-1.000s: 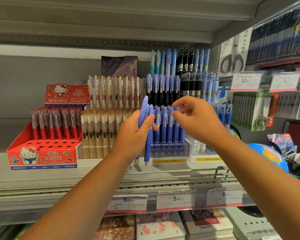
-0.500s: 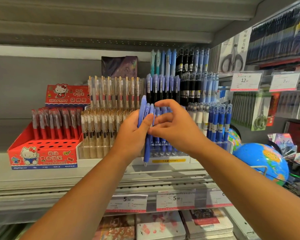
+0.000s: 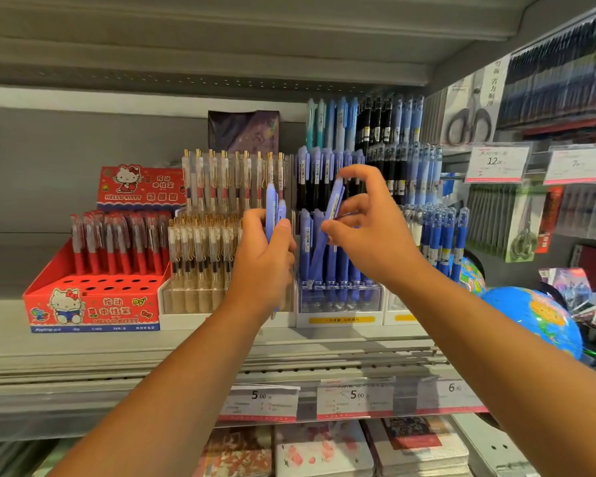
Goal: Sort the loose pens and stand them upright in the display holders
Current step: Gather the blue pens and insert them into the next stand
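Since half a second back the right hand [image 3: 369,232] has come off the bunch [image 3: 275,208] with one purple pen [image 3: 333,203] pinched between thumb and fingertips, tilted over the same-colour pens standing in the clear holder [image 3: 339,299]. Left hand [image 3: 262,263] grips the bunch upright, just left of that holder. Looks mostly stocked to me, only a few left to slot in. Red box [image 3: 93,304] further left has open holes

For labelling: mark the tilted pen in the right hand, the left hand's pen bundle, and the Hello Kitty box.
tilted purple pen [image 3: 334,201]: head view, upper barrel.
purple pen bundle [image 3: 272,208]: head view, upper barrels.
red Hello Kitty box [image 3: 93,309]: head view, front panel.
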